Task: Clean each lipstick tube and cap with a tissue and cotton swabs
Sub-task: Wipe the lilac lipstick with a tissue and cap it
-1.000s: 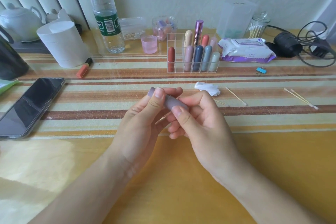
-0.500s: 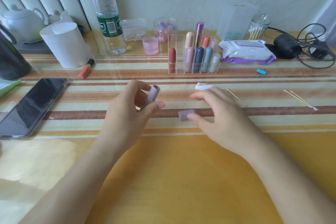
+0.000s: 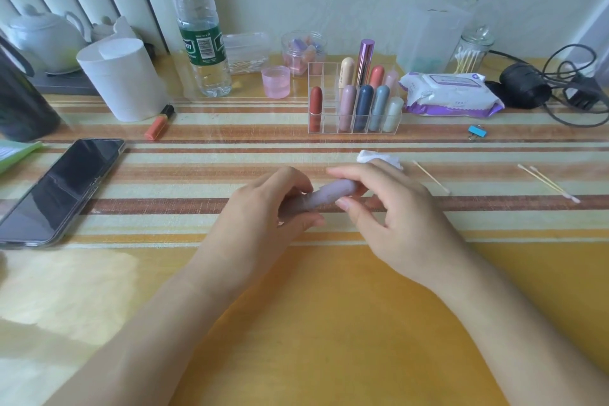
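Lilac lipstick tube (image 3: 324,198), diagonal, tip far-right

Both forearms bare, converging at centre. Left hand (image 3: 263,211) palm down, fingers curled round one end of the lilac lipstick (image 3: 329,196). Right hand (image 3: 395,217) pinches the other end between thumb and forefinger.

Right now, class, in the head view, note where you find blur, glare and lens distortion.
Head view: the lilac lipstick between left hand and right hand is smeared by motion blur; head view: pale glare washes the table at lower left; head view: the wide lens tilts the water bottle.
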